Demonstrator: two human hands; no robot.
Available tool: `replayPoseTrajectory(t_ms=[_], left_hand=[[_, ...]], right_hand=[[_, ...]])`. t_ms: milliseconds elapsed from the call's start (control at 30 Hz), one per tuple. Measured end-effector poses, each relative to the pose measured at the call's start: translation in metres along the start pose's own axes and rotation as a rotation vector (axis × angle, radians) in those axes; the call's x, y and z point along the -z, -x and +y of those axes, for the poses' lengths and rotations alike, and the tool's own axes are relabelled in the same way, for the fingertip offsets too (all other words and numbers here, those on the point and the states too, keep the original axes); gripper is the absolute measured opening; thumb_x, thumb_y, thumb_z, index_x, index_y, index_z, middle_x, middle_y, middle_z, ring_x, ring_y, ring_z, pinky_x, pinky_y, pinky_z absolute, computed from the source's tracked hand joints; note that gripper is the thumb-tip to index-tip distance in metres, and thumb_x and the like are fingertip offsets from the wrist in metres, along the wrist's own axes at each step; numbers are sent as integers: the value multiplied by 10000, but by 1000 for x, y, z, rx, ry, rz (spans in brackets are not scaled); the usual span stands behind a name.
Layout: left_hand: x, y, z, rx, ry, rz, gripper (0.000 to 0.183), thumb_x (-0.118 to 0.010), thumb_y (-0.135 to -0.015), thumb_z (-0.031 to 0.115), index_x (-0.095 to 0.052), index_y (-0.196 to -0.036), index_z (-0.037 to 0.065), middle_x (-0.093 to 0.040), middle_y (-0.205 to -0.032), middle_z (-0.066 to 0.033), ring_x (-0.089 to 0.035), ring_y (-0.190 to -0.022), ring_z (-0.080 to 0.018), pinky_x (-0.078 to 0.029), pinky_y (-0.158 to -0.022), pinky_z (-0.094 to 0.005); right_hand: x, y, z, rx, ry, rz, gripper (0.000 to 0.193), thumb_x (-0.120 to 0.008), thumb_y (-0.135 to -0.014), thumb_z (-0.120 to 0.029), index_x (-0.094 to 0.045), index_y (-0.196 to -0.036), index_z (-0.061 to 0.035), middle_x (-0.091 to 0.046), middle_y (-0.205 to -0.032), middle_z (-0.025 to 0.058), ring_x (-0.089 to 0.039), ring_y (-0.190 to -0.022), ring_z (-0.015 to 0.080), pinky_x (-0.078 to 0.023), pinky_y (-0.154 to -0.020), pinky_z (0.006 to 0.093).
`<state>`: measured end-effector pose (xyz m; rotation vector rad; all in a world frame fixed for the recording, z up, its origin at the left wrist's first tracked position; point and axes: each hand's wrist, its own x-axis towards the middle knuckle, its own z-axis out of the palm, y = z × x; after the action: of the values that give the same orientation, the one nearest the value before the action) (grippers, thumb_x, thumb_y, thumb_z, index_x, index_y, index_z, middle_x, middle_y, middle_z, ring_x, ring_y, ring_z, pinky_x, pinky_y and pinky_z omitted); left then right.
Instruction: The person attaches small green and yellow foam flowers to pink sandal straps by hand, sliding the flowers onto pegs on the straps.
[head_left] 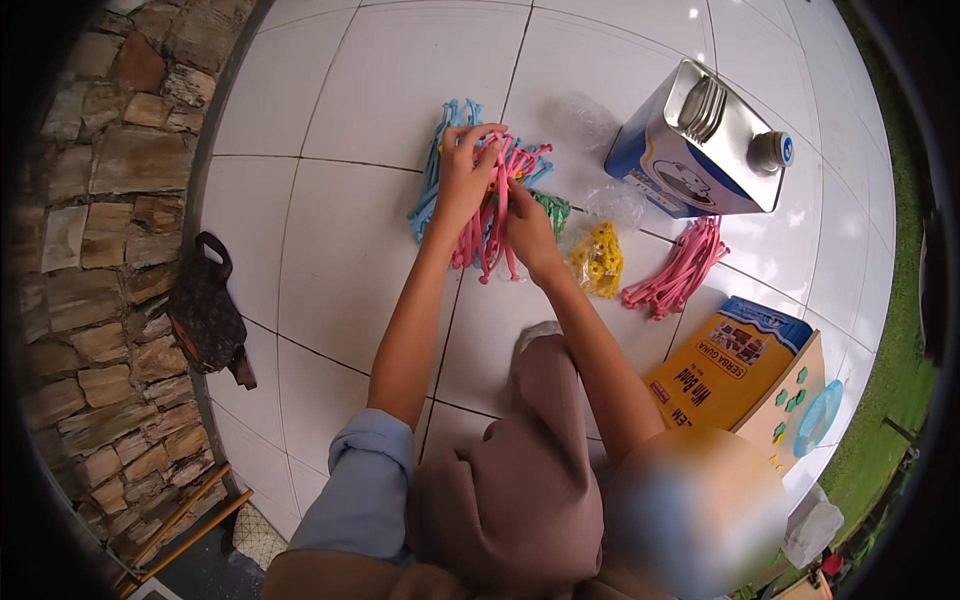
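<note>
Both my hands are over a pile of thin pink and light blue plastic sticks with knobbed ends on the white tile floor. My left hand (467,172) is closed at the top of a pink stick (502,170). Lower on the same pink stick, the fingers of my right hand (531,232) press together. Light blue sticks (428,195) lie under and left of my left hand. Beside my right hand are green plastic pieces (556,210) and a clear bag of yellow plastic pieces (600,262). My palms and some fingertips are hidden.
Another bundle of pink sticks (682,272) lies to the right, below a large blue-and-white metal can (665,145). A yellow box (725,365) stands near my right arm, by a board with green pieces (797,400). A dark bag (208,315) rests by the stone wall (130,165).
</note>
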<state>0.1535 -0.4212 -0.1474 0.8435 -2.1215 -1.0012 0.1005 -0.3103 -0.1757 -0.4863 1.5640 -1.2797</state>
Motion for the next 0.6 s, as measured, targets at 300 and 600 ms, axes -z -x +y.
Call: replayPoseTrajectory(t_ms=[300,600], left_hand=[[-60,30,60,-122,-272,185,448,-576,-811,64,-447,-1239,41,-402,-1226,-143,-386,-1130,-320,-348,-922,-408],[-227,119,90,-121,315,-603,323,-509,-811,17,-528,-1131,57,-476,-1141,-123,-479,-1056,-310,-410,-906,-389]], right_hand=[[79,53,-17,347,182,376,367,-484,-827,-2,-499,-1194,7,-549,-1151,199,-567,-1015,270,-438,-859,302],[183,101,113,-10,479,1390,366,-600,-799,-71,-471,-1128,27,-475,-1100,142,-489,-924,252,-438,-772,323]])
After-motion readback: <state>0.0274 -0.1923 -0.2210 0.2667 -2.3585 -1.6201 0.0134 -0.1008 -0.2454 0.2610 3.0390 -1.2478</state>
